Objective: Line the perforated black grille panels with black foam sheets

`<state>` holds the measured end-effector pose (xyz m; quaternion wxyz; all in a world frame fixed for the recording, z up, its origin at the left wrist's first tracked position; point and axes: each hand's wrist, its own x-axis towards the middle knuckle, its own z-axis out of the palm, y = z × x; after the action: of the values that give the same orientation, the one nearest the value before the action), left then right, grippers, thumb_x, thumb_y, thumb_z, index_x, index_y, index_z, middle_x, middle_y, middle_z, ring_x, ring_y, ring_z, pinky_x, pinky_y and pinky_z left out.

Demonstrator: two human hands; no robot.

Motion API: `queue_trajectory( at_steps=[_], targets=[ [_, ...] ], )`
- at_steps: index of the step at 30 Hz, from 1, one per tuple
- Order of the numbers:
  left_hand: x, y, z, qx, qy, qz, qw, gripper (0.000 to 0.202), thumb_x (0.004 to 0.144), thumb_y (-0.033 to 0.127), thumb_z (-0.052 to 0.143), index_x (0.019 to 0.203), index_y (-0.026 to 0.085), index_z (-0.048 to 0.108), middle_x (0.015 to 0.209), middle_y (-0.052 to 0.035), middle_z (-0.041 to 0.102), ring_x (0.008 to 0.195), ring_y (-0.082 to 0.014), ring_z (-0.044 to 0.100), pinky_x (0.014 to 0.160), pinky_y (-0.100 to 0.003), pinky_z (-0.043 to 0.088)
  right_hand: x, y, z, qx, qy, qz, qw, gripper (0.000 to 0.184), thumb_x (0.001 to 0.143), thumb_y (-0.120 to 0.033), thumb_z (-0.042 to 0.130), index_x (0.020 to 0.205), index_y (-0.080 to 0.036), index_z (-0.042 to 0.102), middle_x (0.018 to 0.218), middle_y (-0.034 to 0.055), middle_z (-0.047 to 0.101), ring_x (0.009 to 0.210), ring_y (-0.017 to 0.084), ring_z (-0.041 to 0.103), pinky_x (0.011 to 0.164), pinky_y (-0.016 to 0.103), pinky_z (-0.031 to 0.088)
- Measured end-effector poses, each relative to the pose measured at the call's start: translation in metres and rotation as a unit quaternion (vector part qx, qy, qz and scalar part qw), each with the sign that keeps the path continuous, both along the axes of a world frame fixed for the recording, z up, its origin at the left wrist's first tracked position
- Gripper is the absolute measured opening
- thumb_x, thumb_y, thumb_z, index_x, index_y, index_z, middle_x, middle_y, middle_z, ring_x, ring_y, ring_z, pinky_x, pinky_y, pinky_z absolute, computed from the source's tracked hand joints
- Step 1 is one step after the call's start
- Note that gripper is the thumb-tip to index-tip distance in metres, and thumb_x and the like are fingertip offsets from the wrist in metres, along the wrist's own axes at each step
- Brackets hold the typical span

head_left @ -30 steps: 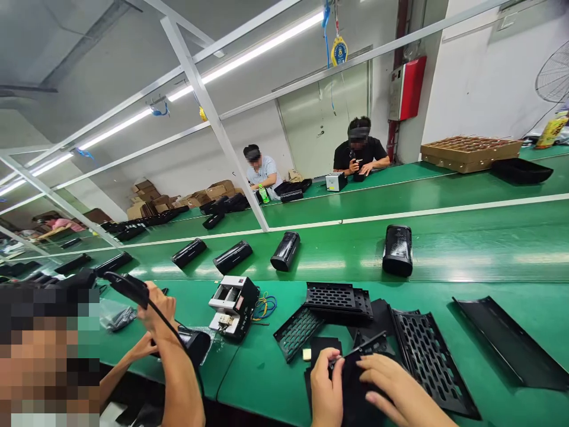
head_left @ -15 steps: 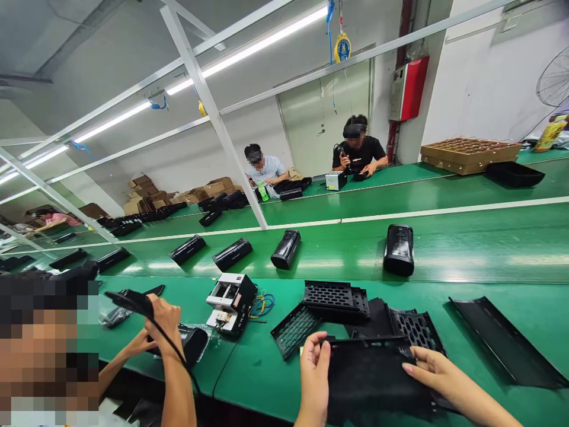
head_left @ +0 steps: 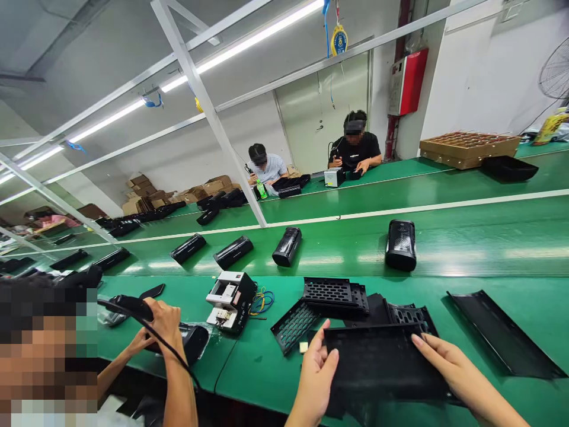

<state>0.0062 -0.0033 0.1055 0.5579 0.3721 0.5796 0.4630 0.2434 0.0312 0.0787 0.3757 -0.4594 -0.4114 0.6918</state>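
Observation:
A black plastic panel (head_left: 386, 367) is held up in front of me by its two ends, its broad plain face towards me. My left hand (head_left: 316, 376) grips the panel's left end, with the thumb along the near side. At the upper right edge, my right hand (head_left: 451, 362) has its thumb on the face and its other fingers mostly hidden. Just beyond the panel lie slotted black grilles (head_left: 333, 290) in a small stack, another slotted grille (head_left: 293, 326), and more black panels partly covered. A curved black panel (head_left: 507, 335) lies apart to the right.
A co-worker's hand (head_left: 166, 320) at left holds a corded black tool over a wrapped black housing (head_left: 193, 344). A white-and-black machine (head_left: 231, 302) stands between us. Black housings (head_left: 400, 244) sit on the green belt (head_left: 342, 255). Two people work across it.
The panel has tilted, so more of its plain face shows. My right hand has shifted slightly right and up along it. The view has moved a little.

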Motion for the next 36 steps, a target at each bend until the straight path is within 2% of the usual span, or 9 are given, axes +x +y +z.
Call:
queue_trajectory(
  at_steps=[2, 6, 12, 15, 21, 26, 30, 33, 36],
  targets=[
    [0.000, 0.001, 0.004, 0.024, 0.017, -0.004, 1.000, 0.070, 0.061, 0.043, 0.061, 0.123, 0.021, 0.035, 0.048, 0.0074, 0.043, 0.050, -0.0071, 0.042, 0.060, -0.021, 0.037, 0.005, 0.000, 0.000, 0.008, 0.022, 0.000, 1.000, 0.028, 0.068, -0.043, 0.056, 0.082, -0.019, 0.059, 0.087, 0.0045, 0.067, 0.082, 0.021, 0.060, 0.075, 0.030, 0.047],
    [0.001, 0.001, 0.012, 0.036, -0.041, -0.034, 0.998, 0.071, 0.061, 0.039, 0.063, 0.123, 0.023, 0.034, 0.065, 0.0012, 0.057, 0.062, -0.0112, 0.052, 0.069, -0.026, 0.041, 0.011, 0.001, -0.005, 0.014, 0.052, 0.010, 0.999, 0.048, 0.064, -0.040, 0.061, 0.106, -0.018, 0.053, 0.095, 0.0084, 0.065, 0.091, 0.025, 0.057, 0.084, 0.038, 0.043],
    [0.006, 0.001, 0.012, 0.052, -0.134, -0.062, 0.988, 0.070, 0.065, 0.029, 0.062, 0.125, 0.021, 0.027, 0.090, -0.0081, 0.062, 0.086, -0.0186, 0.056, 0.082, -0.035, 0.040, 0.009, 0.005, -0.008, 0.026, 0.009, -0.011, 1.000, 0.052, 0.064, -0.046, 0.059, 0.105, -0.015, 0.055, 0.085, 0.0081, 0.068, 0.084, 0.026, 0.059, 0.078, 0.038, 0.046],
    [0.004, 0.002, 0.006, 0.050, -0.116, -0.046, 0.991, 0.066, 0.065, 0.030, 0.061, 0.123, 0.019, 0.031, 0.087, -0.0075, 0.062, 0.086, -0.0181, 0.056, 0.084, -0.034, 0.039, 0.008, 0.005, -0.008, 0.018, 0.002, -0.027, 0.999, 0.049, 0.063, -0.046, 0.059, 0.102, -0.015, 0.057, 0.083, 0.0077, 0.068, 0.085, 0.026, 0.059, 0.078, 0.037, 0.047],
    [0.000, 0.002, 0.004, 0.028, -0.108, -0.019, 0.994, 0.058, 0.065, 0.029, 0.061, 0.117, 0.018, 0.038, 0.087, -0.0061, 0.061, 0.080, -0.0143, 0.055, 0.080, -0.028, 0.039, 0.010, 0.001, -0.003, -0.006, 0.098, 0.045, 0.994, 0.043, 0.068, -0.034, 0.059, 0.108, -0.019, 0.052, 0.093, 0.0065, 0.066, 0.089, 0.023, 0.058, 0.086, 0.037, 0.042],
    [0.003, 0.002, 0.005, 0.009, -0.132, 0.003, 0.991, 0.050, 0.066, 0.028, 0.061, 0.111, 0.019, 0.043, 0.077, -0.0013, 0.062, 0.075, -0.0104, 0.054, 0.077, -0.023, 0.038, 0.011, -0.001, -0.001, -0.018, 0.085, 0.033, 0.996, 0.041, 0.068, -0.036, 0.059, 0.104, -0.018, 0.054, 0.092, 0.0072, 0.066, 0.090, 0.024, 0.057, 0.086, 0.036, 0.041],
    [0.006, 0.004, 0.003, -0.005, -0.142, 0.005, 0.990, 0.051, 0.064, 0.031, 0.063, 0.110, 0.018, 0.044, 0.077, -0.0030, 0.063, 0.074, -0.0125, 0.056, 0.075, -0.026, 0.039, 0.011, -0.002, 0.000, -0.018, 0.046, 0.011, 0.999, 0.036, 0.067, -0.042, 0.057, 0.093, -0.018, 0.058, 0.081, 0.0050, 0.067, 0.083, 0.022, 0.059, 0.082, 0.033, 0.042],
    [0.007, 0.005, 0.001, -0.011, -0.148, 0.006, 0.989, 0.051, 0.062, 0.031, 0.064, 0.107, 0.018, 0.046, 0.080, -0.0053, 0.064, 0.074, -0.0152, 0.058, 0.073, -0.028, 0.040, 0.009, -0.001, -0.002, -0.001, 0.006, 0.002, 1.000, 0.031, 0.065, -0.049, 0.055, 0.074, -0.019, 0.057, 0.063, 0.0001, 0.061, 0.064, 0.018, 0.057, 0.067, 0.028, 0.045],
    [0.008, 0.005, 0.001, -0.015, -0.153, 0.000, 0.988, 0.047, 0.063, 0.031, 0.063, 0.106, 0.019, 0.046, 0.083, -0.0059, 0.065, 0.075, -0.0160, 0.058, 0.073, -0.029, 0.041, 0.008, 0.002, -0.011, 0.035, -0.052, -0.015, 0.998, 0.039, 0.061, -0.057, 0.053, 0.055, -0.020, 0.041, 0.046, -0.0056, 0.041, 0.045, 0.010, 0.039, 0.046, 0.023, 0.035]
  ],
)
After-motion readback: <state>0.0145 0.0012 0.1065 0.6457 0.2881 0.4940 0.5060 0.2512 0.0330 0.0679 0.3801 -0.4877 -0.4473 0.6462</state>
